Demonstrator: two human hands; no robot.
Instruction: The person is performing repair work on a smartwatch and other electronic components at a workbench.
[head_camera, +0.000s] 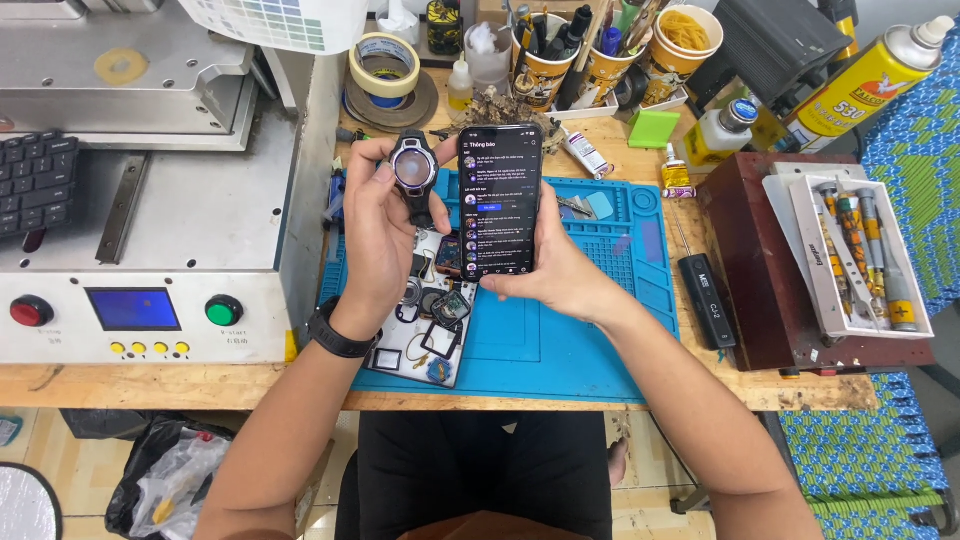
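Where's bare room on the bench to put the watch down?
The blue mat is bare at its front right, between the parts tray and the black tool. Crowded: tray, cups at back, screwdriver box at right.

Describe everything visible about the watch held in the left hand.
The watch is a black, plastic-looking wristwatch with a round case and a pale, purplish glass face ringed by a dark bezel. A short black strap stub hangs below the case; no full band shows. It is held upright, face toward the camera, pinched in the left hand above the blue work mat. It sits just left of the phone held in the right hand, close beside it; contact cannot be told.
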